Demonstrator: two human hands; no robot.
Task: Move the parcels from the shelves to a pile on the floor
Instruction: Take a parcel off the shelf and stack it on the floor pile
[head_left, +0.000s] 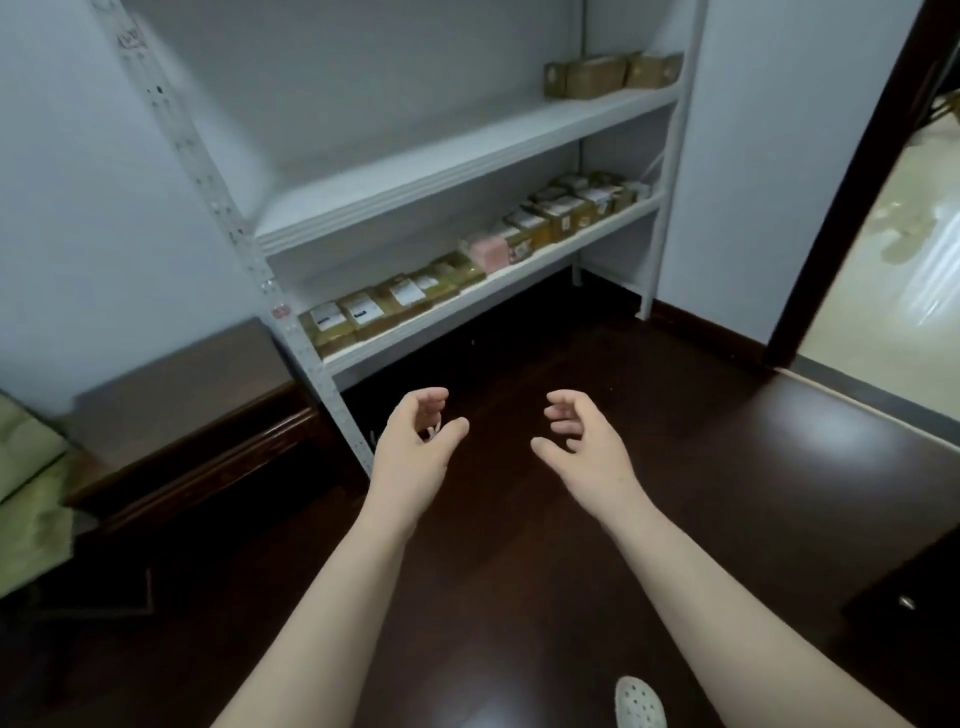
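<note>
A white metal shelf unit (457, 156) stands against the wall ahead. Its lowest shelf carries a row of several brown cardboard parcels (363, 312) with white labels, plus one pink parcel (488, 250) in the middle. Three brown parcels (608, 75) sit at the right end of an upper shelf. My left hand (415, 441) and my right hand (582, 441) are stretched out over the dark wooden floor (675, 441), below the lowest shelf. Both hands are empty, with fingers curled and apart.
A dark wooden bench (182, 415) stands to the left of the shelves, with a green cushion (31, 478) at its end. A doorway with a dark frame (852, 197) opens at the right onto a pale floor. My white shoe (639, 704) shows at the bottom.
</note>
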